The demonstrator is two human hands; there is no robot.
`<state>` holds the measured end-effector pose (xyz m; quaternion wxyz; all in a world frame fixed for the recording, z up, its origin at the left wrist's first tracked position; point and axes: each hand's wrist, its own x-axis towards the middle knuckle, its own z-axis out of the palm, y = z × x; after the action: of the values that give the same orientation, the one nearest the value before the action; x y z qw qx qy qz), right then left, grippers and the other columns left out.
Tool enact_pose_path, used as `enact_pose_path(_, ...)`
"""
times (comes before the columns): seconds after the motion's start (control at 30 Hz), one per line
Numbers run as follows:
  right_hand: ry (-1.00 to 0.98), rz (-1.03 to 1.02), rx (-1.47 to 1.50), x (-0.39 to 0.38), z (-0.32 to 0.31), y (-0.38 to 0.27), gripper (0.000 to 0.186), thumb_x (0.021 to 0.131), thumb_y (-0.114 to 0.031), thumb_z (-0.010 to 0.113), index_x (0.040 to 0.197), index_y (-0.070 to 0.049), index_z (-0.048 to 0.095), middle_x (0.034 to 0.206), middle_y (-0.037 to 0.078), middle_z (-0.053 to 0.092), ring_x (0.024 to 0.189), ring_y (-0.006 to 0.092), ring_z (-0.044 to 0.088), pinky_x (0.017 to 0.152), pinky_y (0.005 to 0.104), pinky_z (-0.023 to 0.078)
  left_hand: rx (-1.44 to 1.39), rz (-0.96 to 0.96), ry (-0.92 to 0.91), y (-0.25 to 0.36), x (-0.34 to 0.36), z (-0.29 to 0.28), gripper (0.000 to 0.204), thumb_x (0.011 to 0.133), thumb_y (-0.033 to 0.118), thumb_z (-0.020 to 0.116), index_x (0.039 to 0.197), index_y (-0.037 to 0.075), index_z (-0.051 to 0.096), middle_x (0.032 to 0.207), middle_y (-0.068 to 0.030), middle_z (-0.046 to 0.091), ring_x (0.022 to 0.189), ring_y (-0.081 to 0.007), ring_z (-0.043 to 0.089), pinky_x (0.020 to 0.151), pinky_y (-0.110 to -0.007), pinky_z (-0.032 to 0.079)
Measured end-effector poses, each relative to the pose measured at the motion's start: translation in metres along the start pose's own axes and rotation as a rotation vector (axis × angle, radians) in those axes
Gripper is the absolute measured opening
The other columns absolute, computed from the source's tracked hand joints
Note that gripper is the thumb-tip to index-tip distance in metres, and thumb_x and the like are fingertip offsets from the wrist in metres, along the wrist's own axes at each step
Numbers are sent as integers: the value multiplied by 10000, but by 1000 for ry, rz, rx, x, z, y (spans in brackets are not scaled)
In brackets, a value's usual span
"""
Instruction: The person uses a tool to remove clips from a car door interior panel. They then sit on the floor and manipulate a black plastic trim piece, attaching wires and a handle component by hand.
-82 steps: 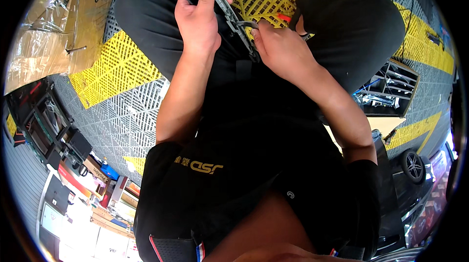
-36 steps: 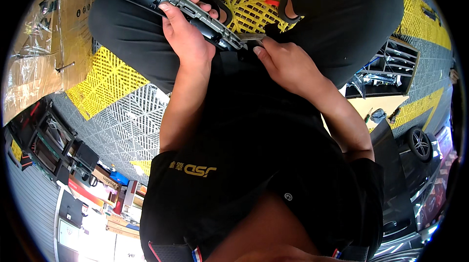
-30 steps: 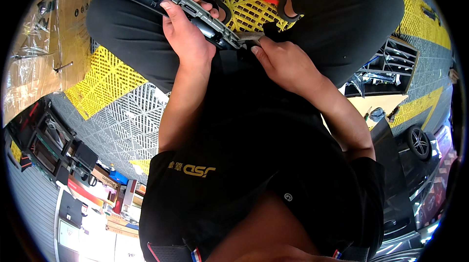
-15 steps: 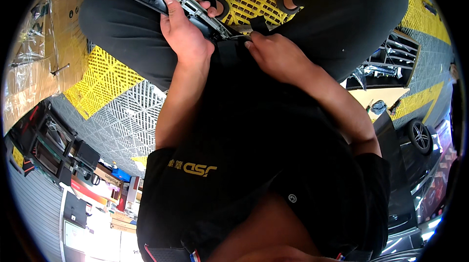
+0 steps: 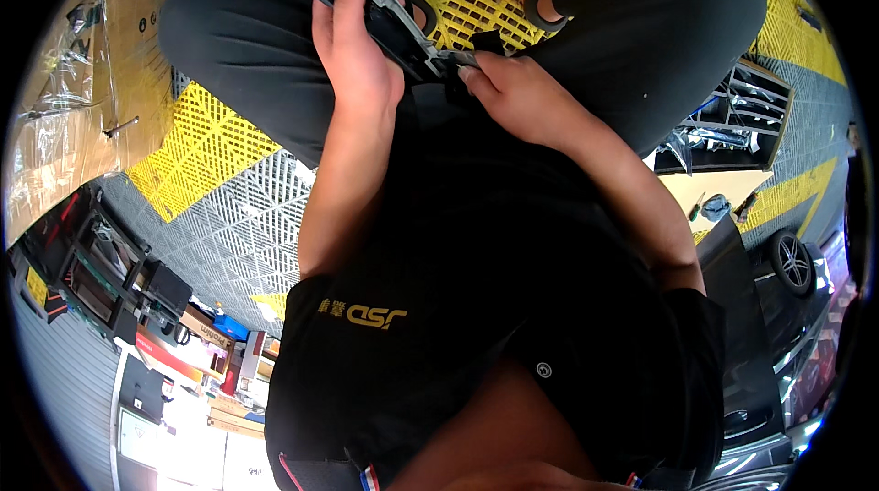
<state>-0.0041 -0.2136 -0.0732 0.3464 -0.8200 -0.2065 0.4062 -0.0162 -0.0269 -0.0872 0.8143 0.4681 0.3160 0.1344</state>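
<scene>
A long trim piece [image 5: 397, 16], black along one side with a ribbed silver-grey frame along the other, slants from the top edge down to my lap. My left hand [image 5: 355, 56] is closed around its middle, thumb lying on the upper face and fingers mostly hidden behind it. At the trim's near end, my right hand [image 5: 513, 92] pinches with thumb and forefinger on the dark tip. Whether a thin strip or film also lies between those fingers is too small to tell. A small black flap [image 5: 488, 40] shows just beyond the right fingertips.
My bent knees in black trousers [image 5: 247, 56] flank the trim. Below lies a yellow and grey grid floor [image 5: 206, 143]. A large cardboard piece wrapped in clear film [image 5: 87, 115] stands at left. On the right are an open box with dividers [image 5: 732, 120] and a dark car [image 5: 778, 335].
The trim has shifted slightly right and tilted more steeply, its far part moving farther out of view. My left hand moved with it; the right hand stays near the same end.
</scene>
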Motion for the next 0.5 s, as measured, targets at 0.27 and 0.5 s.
enact_pose_path(0.27,10,-26,77,-13,7,20,301,1041,-263,555,935,17,588,784,225,661,789,426,658,698,469,501,259,-44,-131,-29,-38,-25,355,1065,199,572,1340,-27,572,1112,-87,690,930,-157,679,826,-300,563)
enact_pose_path(0.5,-22,163,361,-4,-13,-3,319,1035,-258,552,901,29,595,800,251,668,784,449,658,704,491,520,15,-187,-60,-30,-11,5,427,1079,397,524,1219,-2,581,976,-94,675,793,-176,674,712,-344,591)
